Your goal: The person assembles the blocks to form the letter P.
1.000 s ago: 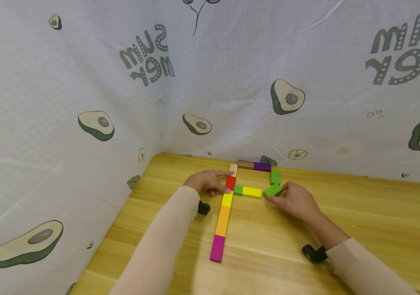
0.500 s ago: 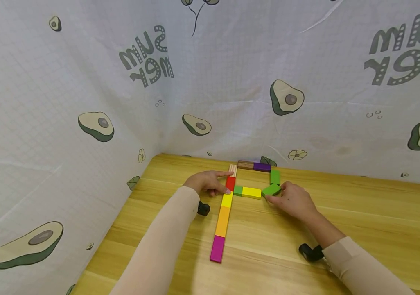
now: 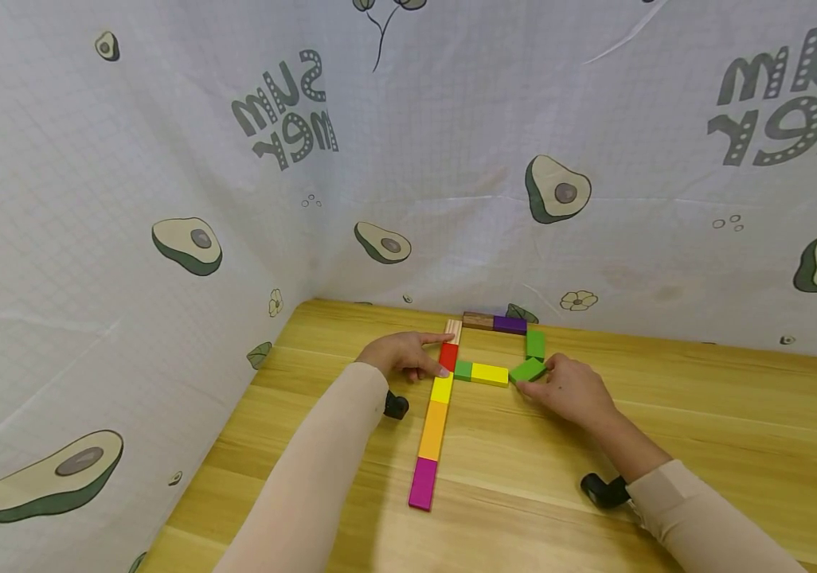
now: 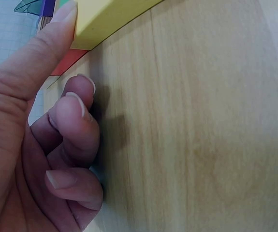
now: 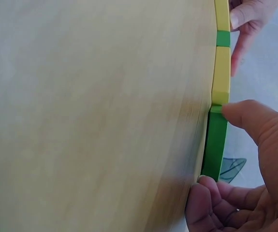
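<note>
My right hand (image 3: 573,390) pinches a slanted green block (image 3: 527,370) by its ends, between thumb and fingers. One end of that block meets a yellow block (image 3: 490,374), as the right wrist view also shows; its other end lies near an upright green block (image 3: 535,344). At the column of blocks my left hand (image 3: 403,352) rests its index finger on a pale wooden block (image 3: 455,327) and its thumb near the joint of a red block (image 3: 448,356) and a yellow block (image 4: 97,21). Its other fingers curl loosely over the table.
Orange (image 3: 433,430) and magenta (image 3: 423,483) blocks continue the column towards me. A small green block (image 3: 463,369) joins it to the yellow one. Brown (image 3: 478,320) and purple (image 3: 510,325) blocks lie at the back, near the patterned curtain (image 3: 451,159). All lie on a wooden table (image 3: 523,493).
My right hand has shifted slightly left with the slanted green block, closing the gap to the yellow block; over the last half second it barely moves. The left hand stays in place.
</note>
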Tool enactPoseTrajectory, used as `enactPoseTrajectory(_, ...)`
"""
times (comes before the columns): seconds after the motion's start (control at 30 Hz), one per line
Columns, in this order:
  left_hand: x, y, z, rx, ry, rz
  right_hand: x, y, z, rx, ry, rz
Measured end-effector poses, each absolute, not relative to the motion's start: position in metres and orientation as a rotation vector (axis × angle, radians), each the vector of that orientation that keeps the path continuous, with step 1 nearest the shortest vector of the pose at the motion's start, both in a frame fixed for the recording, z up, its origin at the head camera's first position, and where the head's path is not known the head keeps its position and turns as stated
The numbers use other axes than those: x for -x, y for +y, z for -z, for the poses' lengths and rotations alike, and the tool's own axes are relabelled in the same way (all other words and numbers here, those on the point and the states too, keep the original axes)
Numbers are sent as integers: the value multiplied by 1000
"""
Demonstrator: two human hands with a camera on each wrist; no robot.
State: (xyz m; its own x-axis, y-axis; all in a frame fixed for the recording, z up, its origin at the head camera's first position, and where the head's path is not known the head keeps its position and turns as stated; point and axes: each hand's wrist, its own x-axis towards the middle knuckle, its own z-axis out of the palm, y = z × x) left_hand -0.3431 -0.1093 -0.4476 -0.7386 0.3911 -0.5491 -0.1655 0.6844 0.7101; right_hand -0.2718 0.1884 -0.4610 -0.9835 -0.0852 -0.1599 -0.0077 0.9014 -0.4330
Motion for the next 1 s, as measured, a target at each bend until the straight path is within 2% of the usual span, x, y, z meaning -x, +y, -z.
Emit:
enactPoseTrajectory(0.57, 345, -112, 450, -177, 2180, -1010, 269, 191, 460, 90, 2868, 666)
enactPoseTrajectory(1.0, 339, -118, 452, -278, 2242, -961, 252, 211, 454, 56, 2791, 848)
